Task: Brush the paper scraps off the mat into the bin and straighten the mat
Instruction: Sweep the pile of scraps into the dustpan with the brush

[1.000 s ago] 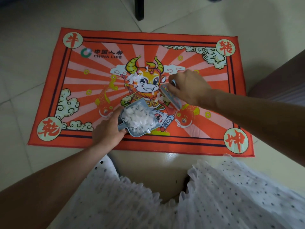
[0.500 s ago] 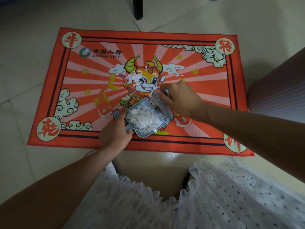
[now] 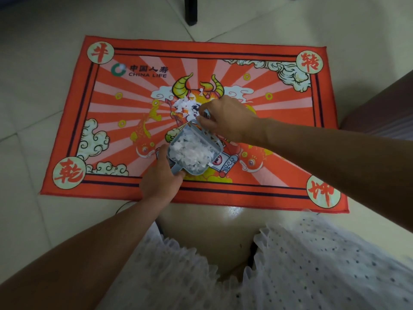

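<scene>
Both hands worked over the middle of the mat. Nearest the person, the left hand (image 3: 159, 183) gripped the short handle of a small pale-blue plastic dustpan (image 3: 194, 151), fingers curled round it, with the pan's open mouth pointed away toward the mat's centre. White paper scraps (image 3: 192, 152) were heaped inside the pan. Just beyond it, the right hand (image 3: 225, 120) pinched a small pale-blue brush (image 3: 206, 114) at the pan's far lip; most of the brush was hidden by the fingers. A further patch of loose white paper bits (image 3: 185, 106) lay on the mat just beyond the pan's mouth, touching the printed ox face.

Below the hands, a white ruffled garment with dark dots (image 3: 290, 265) filled the near edge of the view.

Under everything lay the rectangular orange-red fabric floor mat (image 3: 134, 54) on pale floor tiles (image 3: 33, 52), its long edges slightly askew to the tile lines. It was printed with a horned cartoon ox, fish, clouds and sunburst rays. Its top-left area read "CHINA LIFE" beneath Chinese characters and a green ring logo. Round corner badges held single red characters, among them 牛, 转, 乾 and 坤.

Farther off, a dark furniture leg (image 3: 190, 10) stood on the tiles beyond the mat, and a dark brown object (image 3: 384, 108) sat at the right edge.
</scene>
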### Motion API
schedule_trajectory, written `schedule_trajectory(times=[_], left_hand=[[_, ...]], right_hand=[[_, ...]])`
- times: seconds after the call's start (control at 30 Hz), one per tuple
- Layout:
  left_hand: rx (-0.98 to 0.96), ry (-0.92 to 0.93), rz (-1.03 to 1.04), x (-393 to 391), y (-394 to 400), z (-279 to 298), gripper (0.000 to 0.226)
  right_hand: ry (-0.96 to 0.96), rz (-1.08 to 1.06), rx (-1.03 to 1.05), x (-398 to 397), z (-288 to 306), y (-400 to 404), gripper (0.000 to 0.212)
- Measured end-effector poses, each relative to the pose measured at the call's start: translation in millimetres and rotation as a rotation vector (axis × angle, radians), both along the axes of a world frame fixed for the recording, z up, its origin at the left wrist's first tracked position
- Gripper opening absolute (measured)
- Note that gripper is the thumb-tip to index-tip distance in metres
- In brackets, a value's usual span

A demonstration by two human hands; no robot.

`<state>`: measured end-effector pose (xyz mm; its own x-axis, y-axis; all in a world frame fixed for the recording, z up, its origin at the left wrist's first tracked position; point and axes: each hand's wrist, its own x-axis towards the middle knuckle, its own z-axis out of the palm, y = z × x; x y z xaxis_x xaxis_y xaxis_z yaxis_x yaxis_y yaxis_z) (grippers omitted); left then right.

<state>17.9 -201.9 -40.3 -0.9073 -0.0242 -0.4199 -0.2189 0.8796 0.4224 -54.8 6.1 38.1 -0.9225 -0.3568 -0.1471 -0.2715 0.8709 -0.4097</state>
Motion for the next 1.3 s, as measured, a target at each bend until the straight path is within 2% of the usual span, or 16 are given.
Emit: schedule_trajectory(times=[0.17,0.3,0.5,0.83,0.93,1.1,1.3], left_hand=[[0.131,-0.025,0.103,-5,2,0,0.083],[0.154,-0.038,0.133,-6,2,2,0.082],[0.156,-0.035,0.152,-11,3,10,0.067],[0.194,-0.024,0.182,-15,-4,-1,0.071],[0.195,-0.018,0.197,-18,-10,-4,0.073],[0.195,-0.004,0.175,-22,-26,-9,0.075],[0.16,-0.011,0.141,-26,-47,-5,0.07]], right_hand=[[0.017,0.023,-0.018,-18,8,-6,0.039],[0.051,0.007,0.012,-32,16,-4,0.04],[0.057,-0.104,-0.11,-42,20,11,0.039],[0.127,-0.198,-0.07,-46,13,19,0.046],[0.142,-0.208,-0.127,-36,12,27,0.048],[0.019,-0.103,-0.213,-13,8,37,0.038],[-0.036,-0.114,-0.317,3,-1,30,0.039]])
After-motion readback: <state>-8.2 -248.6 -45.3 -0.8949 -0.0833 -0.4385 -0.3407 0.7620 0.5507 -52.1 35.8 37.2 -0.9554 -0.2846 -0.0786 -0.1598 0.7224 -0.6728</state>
